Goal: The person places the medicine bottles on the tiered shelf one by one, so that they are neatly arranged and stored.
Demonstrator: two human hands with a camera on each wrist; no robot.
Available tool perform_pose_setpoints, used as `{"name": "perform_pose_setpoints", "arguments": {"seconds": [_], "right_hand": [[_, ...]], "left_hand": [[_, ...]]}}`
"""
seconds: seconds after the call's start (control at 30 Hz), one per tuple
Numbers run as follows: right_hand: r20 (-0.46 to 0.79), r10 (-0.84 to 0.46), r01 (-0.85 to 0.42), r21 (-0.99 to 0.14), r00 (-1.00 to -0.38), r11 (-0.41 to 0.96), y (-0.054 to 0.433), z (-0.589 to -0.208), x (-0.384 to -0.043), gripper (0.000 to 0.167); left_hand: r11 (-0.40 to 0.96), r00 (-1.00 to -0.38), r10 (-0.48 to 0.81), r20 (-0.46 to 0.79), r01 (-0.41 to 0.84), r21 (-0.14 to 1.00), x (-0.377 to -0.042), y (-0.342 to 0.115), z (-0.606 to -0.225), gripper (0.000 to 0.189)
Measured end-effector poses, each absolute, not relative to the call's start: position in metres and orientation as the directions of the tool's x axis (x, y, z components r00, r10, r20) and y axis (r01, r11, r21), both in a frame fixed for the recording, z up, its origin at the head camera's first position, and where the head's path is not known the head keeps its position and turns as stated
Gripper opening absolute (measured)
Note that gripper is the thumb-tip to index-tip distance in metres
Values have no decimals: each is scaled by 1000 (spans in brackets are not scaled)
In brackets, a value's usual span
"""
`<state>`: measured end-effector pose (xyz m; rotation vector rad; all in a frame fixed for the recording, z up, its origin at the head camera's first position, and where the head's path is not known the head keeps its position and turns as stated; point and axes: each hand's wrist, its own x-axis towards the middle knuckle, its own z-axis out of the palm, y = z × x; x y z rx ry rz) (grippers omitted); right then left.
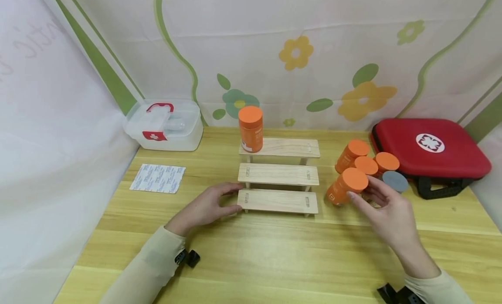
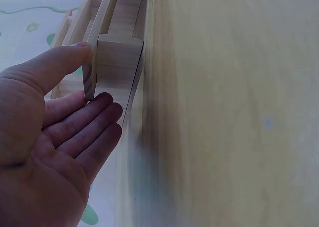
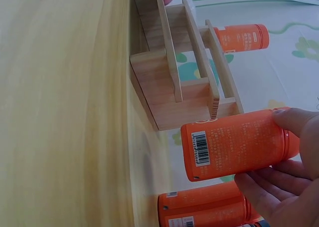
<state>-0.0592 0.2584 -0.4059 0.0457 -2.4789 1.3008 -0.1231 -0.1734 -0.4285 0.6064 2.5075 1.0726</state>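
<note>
A three-step wooden display rack (image 1: 277, 201) stands mid-table. My left hand (image 1: 211, 204) grips its left end at the lowest step; in the left wrist view the thumb (image 2: 75, 57) lies on the board's edge and the fingers (image 2: 94, 132) reach round its end. On the top step, at the left, an orange bottle (image 1: 251, 132) stands upright. To the right of the rack, my right hand (image 1: 392, 212) pinches another orange bottle (image 1: 345, 188) by its cap end between thumb and fingers. That bottle is slightly tilted, its barcode label (image 3: 201, 148) facing the right wrist camera.
Behind the right hand stand several more orange bottles (image 1: 354, 149) and a grey-capped one (image 1: 395, 181). A red first-aid case (image 1: 435, 156) lies at the back right. On the left are a clear first-aid box (image 1: 184, 136) and a printed white packet (image 1: 157, 178).
</note>
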Motion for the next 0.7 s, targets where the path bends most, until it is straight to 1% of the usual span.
{"name": "perform_pose_setpoints", "arguments": {"seconds": [0.17,0.33,0.7], "right_hand": [[328,133,-194,-790,-935,582,258,-402,-61,60],[366,133,-222,-773,-921,594,256,-397,-63,58],[410,116,-275,-771,-905,575,257,-391,-65,57]], "left_hand": [[621,-849,507,-146,243,745,-123,-174,-429,59],[615,-850,507,-146,237,752,-124,-175,-430,60],[601,-847,513,-138,239,762,-123,-174,-430,61]]}}
